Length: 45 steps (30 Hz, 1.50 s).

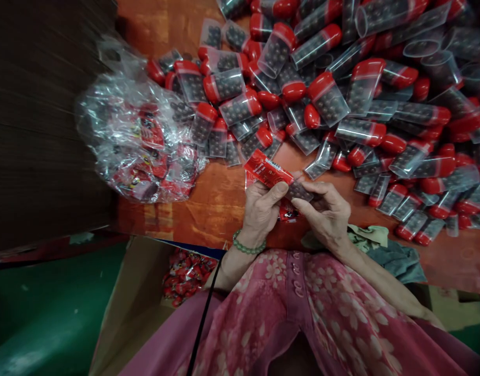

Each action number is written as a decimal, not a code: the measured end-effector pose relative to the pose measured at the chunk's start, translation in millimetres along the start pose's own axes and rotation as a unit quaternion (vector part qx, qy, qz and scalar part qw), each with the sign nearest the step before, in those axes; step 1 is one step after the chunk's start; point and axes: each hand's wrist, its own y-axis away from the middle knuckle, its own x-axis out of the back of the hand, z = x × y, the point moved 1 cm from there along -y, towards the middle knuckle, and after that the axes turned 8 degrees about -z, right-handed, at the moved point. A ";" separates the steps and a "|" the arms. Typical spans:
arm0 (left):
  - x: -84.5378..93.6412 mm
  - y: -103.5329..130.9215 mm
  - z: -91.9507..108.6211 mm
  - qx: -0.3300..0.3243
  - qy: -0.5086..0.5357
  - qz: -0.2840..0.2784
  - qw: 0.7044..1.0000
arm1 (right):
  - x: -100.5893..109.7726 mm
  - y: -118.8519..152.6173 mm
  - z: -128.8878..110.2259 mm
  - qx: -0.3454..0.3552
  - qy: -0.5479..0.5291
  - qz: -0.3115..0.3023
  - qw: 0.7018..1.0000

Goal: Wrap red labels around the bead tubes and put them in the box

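Observation:
In front of me, my left hand point(259, 209) is closed on a red printed wrapper point(268, 168), its thumb on top. My right hand point(330, 213) pinches the end of a clear container of small dark balls point(302, 193). The container's other end meets the wrapper; whether it sits inside cannot be made out. Below both hands lies another red and black wrapper point(288, 213), partly covered by my fingers.
Many red-capped clear containers point(328, 99) of dark balls are heaped across the orange table point(216, 201). A clear plastic bag point(118, 136) with red wrappers stands at left. A cardboard box point(126, 297) below holds red packets point(187, 274). Cloths point(396, 261) lie at the right edge.

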 end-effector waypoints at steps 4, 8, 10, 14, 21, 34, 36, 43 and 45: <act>0.0 2.3 -2.4 -0.008 -0.011 -0.047 0.999 | 1.1 -5.6 -5.7 -0.105 -0.140 -0.010 0.985; 4.5 7.0 -6.4 0.016 -0.050 -0.101 0.993 | 6.2 -12.0 -9.7 -0.172 -0.193 -0.055 0.965; 7.0 8.8 -6.6 0.035 -0.070 -0.115 0.990 | 7.8 -14.6 -10.7 -0.179 -0.195 -0.065 0.962; 5.5 9.1 -3.4 0.006 -0.047 -0.110 0.993 | 4.7 -16.6 -12.6 -0.161 -0.178 -0.062 0.969; -4.4 9.5 -7.1 0.031 0.025 -0.058 0.998 | -2.8 -8.8 -12.9 -0.105 -0.131 -0.051 0.985; 0.1 23.3 -6.6 0.096 0.015 -0.112 0.989 | 3.7 -0.5 -9.0 -0.047 -0.120 -0.063 0.990; 1.4 25.2 -5.9 0.087 0.035 -0.111 0.989 | 6.6 0.6 -9.6 -0.039 -0.121 -0.100 0.987; -6.8 33.7 -6.7 0.051 0.029 -0.187 0.981 | 17.6 0.1 -14.0 0.086 -0.004 -0.111 0.990; -8.6 37.7 -7.2 0.035 0.017 -0.201 0.979 | 18.4 -0.2 -14.9 0.112 0.012 -0.100 0.989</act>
